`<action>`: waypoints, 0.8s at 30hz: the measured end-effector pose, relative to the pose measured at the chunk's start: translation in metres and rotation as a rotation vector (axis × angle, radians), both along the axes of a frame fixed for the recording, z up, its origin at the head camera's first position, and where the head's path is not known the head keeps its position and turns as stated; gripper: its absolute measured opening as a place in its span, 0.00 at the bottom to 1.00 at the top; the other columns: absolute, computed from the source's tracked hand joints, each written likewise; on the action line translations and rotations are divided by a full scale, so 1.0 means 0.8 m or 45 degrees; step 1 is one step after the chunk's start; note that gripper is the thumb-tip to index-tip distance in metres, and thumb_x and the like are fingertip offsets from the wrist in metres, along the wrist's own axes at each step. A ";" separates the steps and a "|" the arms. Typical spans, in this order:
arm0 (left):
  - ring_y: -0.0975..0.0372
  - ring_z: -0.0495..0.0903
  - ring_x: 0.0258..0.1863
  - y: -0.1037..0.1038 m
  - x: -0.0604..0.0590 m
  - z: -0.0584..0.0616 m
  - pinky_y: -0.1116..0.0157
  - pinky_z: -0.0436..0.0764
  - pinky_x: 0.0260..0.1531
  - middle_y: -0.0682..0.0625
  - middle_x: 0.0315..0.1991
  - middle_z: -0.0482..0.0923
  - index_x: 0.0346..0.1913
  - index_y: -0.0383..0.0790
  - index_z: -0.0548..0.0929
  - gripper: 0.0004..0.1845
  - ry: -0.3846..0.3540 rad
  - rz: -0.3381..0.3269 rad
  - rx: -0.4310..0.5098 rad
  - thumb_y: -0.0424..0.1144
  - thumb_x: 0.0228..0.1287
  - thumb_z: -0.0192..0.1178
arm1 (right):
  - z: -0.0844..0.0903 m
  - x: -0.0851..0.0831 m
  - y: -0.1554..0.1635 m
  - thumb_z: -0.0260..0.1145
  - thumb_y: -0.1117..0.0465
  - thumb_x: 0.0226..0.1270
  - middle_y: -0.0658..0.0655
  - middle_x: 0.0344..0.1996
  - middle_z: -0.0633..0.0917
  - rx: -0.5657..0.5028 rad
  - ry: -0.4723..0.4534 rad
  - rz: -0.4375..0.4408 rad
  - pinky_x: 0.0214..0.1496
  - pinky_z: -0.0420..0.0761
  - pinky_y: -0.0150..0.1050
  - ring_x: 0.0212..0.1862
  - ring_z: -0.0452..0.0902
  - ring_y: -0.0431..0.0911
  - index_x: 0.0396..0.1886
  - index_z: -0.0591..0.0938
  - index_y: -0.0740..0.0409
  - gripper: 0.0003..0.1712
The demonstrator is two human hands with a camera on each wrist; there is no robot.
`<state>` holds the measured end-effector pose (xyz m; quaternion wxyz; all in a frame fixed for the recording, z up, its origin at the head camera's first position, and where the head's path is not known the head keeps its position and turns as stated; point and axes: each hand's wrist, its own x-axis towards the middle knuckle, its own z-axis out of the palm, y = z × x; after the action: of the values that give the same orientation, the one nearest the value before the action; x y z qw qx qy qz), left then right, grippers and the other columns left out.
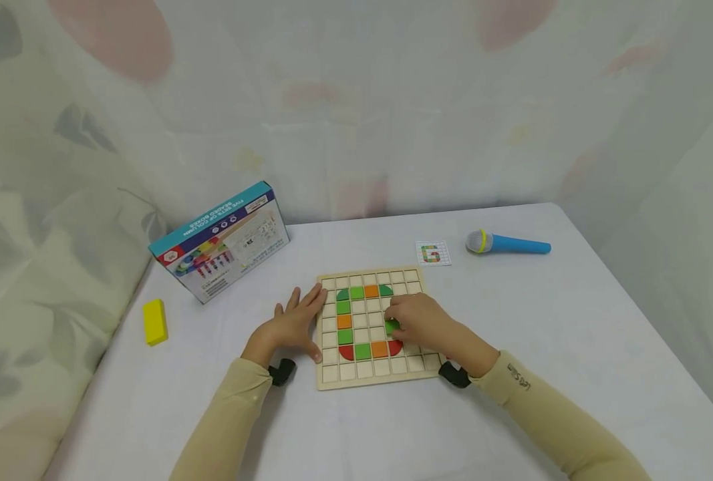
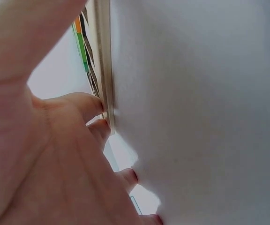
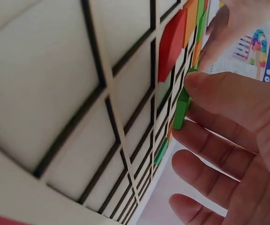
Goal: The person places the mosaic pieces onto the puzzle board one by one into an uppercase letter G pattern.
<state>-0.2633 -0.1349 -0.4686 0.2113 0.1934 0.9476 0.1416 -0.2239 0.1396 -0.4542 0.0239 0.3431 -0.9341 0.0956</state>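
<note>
My left hand (image 1: 293, 326) rests with fingers spread along the left edge of a wooden grid board (image 1: 330, 373); in the left wrist view its fingertips touch the board's side. My right hand (image 1: 421, 323) is over the board's right half. Between its thumb and index finger it pinches a green tile (image 3: 182, 110), low over the grid; whether the tile sits in a cell I cannot tell. Green, orange and red tiles form a partial ring on the board, with a rounded red tile (image 1: 395, 347) at the lower right and a rounded green tile (image 1: 385, 290) at the upper right.
A small pattern card (image 1: 433, 253) showing a G lies behind the board. Right of it is a blue toy microphone (image 1: 515, 244). At the back left stands a printed box (image 1: 224, 244), with a yellow block (image 1: 154, 322) nearer the table's left edge.
</note>
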 end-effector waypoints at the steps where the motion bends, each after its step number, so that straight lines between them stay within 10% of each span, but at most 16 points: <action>1: 0.44 0.26 0.70 0.000 0.001 0.001 0.33 0.35 0.58 0.52 0.74 0.30 0.74 0.50 0.42 0.72 -0.001 -0.002 0.004 0.53 0.21 0.79 | 0.000 0.000 -0.001 0.70 0.59 0.50 0.46 0.27 0.78 0.008 -0.002 0.000 0.31 0.73 0.35 0.26 0.69 0.38 0.32 0.84 0.53 0.08; 24: 0.44 0.25 0.70 -0.003 -0.003 -0.002 0.33 0.34 0.58 0.52 0.74 0.29 0.74 0.50 0.42 0.73 -0.015 -0.013 0.002 0.54 0.22 0.78 | -0.008 0.001 0.000 0.71 0.58 0.52 0.45 0.31 0.80 -0.005 -0.095 -0.026 0.34 0.74 0.35 0.33 0.74 0.38 0.35 0.86 0.51 0.09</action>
<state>-0.2661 -0.1375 -0.4698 0.2174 0.1977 0.9452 0.1425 -0.2233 0.1396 -0.4603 -0.0090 0.3295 -0.9377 0.1101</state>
